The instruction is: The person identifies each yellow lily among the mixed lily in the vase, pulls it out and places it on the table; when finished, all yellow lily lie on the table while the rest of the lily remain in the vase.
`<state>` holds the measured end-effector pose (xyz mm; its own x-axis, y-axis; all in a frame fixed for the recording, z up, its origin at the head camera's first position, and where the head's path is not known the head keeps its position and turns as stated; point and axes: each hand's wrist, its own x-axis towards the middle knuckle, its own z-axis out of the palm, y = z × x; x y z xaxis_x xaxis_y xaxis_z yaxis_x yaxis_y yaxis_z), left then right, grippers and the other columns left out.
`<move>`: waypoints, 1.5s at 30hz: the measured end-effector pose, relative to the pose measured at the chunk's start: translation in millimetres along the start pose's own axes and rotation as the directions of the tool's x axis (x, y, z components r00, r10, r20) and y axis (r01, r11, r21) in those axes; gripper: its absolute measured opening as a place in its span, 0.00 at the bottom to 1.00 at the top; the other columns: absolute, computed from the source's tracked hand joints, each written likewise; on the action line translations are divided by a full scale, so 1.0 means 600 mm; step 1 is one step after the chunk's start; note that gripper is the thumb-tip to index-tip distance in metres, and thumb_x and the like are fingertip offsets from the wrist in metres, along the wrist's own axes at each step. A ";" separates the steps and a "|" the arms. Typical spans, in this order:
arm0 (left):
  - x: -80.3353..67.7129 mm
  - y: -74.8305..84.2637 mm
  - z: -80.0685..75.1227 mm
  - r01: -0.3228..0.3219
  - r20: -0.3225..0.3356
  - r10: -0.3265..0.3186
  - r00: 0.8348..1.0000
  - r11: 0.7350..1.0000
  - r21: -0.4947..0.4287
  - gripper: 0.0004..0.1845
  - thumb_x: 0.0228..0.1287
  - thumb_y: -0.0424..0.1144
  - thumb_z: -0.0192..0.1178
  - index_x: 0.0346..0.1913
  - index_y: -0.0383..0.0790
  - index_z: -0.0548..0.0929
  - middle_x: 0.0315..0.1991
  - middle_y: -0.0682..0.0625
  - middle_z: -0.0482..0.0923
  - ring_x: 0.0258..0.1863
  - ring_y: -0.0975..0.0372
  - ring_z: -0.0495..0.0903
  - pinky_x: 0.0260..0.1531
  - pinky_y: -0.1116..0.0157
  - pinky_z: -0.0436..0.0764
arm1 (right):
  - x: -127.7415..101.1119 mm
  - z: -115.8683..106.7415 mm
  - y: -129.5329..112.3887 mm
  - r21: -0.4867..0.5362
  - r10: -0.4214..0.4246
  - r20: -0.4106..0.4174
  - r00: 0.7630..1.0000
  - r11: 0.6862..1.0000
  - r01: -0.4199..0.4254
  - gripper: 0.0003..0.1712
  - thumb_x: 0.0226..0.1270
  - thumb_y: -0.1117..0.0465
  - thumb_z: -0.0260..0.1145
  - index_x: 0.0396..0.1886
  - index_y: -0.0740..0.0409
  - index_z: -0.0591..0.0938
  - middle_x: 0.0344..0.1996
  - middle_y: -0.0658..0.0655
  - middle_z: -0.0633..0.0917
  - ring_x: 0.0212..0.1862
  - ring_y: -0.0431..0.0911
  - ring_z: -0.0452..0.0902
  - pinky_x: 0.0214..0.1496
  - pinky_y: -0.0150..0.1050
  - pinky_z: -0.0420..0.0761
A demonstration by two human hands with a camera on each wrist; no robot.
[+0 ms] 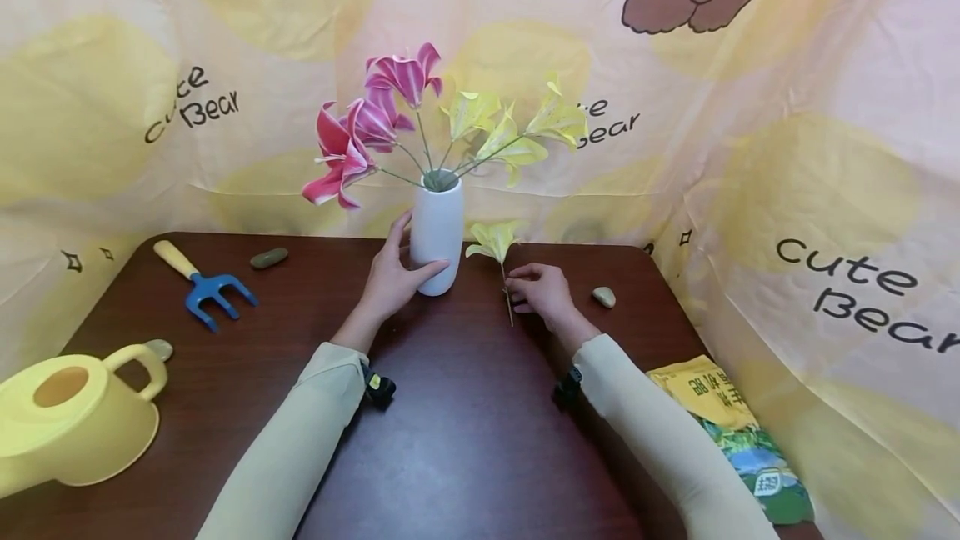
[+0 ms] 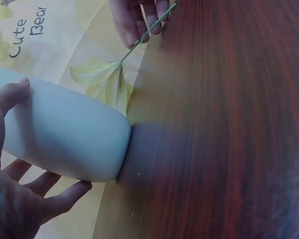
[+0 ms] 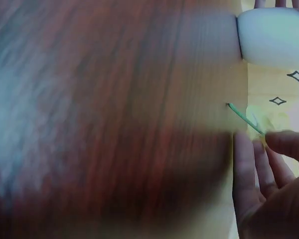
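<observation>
- Head view: my left hand wraps the white vase, thumb in front, fingers behind. My right hand pinches the stem of a yellow lily lying on the table just right of the vase. I judge a firm hold on the vase and a low stem grip best for threading in.
- Left wrist view: vase is smooth, rounded, matte; the lily's petals look papery, its stem wiry.
- Right wrist view: blurred; fingertips close on the thin green stem. Tabletop is glossy dark woodgrain.
</observation>
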<state>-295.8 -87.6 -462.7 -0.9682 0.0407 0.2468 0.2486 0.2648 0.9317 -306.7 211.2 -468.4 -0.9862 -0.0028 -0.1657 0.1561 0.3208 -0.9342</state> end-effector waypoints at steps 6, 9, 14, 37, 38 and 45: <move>-0.001 0.000 -0.001 0.003 -0.009 -0.003 1.000 1.000 0.016 0.56 0.66 0.50 0.83 0.89 0.65 0.59 0.82 0.38 0.73 0.76 0.38 0.78 0.75 0.34 0.79 | -0.011 0.006 -0.047 0.110 -0.183 -0.094 0.979 0.975 0.193 0.20 0.79 0.62 0.75 0.62 0.71 0.87 0.43 0.58 0.91 0.40 0.47 0.90 0.41 0.38 0.95; 0.000 -0.001 -0.001 0.001 -0.009 -0.001 1.000 1.000 0.008 0.56 0.66 0.50 0.83 0.89 0.66 0.59 0.83 0.38 0.73 0.76 0.38 0.78 0.75 0.34 0.80 | -0.025 0.022 -0.091 0.233 -0.259 -0.136 0.956 0.930 0.285 0.21 0.77 0.64 0.75 0.61 0.76 0.86 0.40 0.55 0.91 0.40 0.45 0.91 0.45 0.37 0.95; -0.001 0.002 0.000 0.012 -0.011 -0.012 1.000 1.000 0.008 0.56 0.66 0.50 0.83 0.89 0.65 0.59 0.83 0.38 0.73 0.77 0.38 0.78 0.76 0.34 0.79 | -0.049 0.051 -0.158 0.394 -0.319 -0.184 0.930 0.843 0.367 0.19 0.76 0.67 0.76 0.59 0.74 0.87 0.39 0.49 0.92 0.41 0.42 0.91 0.51 0.34 0.94; 0.000 0.003 0.007 0.081 -0.020 -0.081 0.997 0.996 -0.029 0.53 0.66 0.55 0.83 0.88 0.48 0.67 0.85 0.43 0.70 0.82 0.42 0.74 0.80 0.40 0.77 | -0.015 0.154 -0.268 0.671 -0.224 -0.378 0.898 0.602 0.433 0.10 0.72 0.70 0.78 0.43 0.51 0.89 0.38 0.48 0.90 0.41 0.39 0.88 0.70 0.57 0.86; 0.000 0.003 0.007 0.080 -0.018 -0.081 0.997 0.996 -0.027 0.53 0.66 0.55 0.82 0.88 0.48 0.67 0.85 0.43 0.70 0.82 0.42 0.74 0.80 0.40 0.77 | -0.014 0.156 -0.269 0.669 -0.217 -0.387 0.896 0.603 0.435 0.10 0.72 0.70 0.78 0.43 0.51 0.89 0.38 0.47 0.90 0.41 0.39 0.87 0.66 0.53 0.87; -0.001 0.003 0.004 0.078 -0.015 -0.078 0.997 0.997 -0.017 0.52 0.66 0.56 0.82 0.87 0.48 0.67 0.85 0.42 0.70 0.83 0.43 0.74 0.81 0.40 0.76 | -0.011 0.172 -0.276 0.663 -0.194 -0.441 0.876 0.588 0.463 0.11 0.71 0.72 0.78 0.40 0.51 0.88 0.34 0.47 0.88 0.40 0.38 0.85 0.49 0.35 0.88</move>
<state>-294.9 -84.9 -462.0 -0.9841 0.0050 0.1776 0.1732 0.2503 0.9526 -320.0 60.5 -345.4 -0.9191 0.3530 0.1749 -0.3282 -0.4404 -0.8356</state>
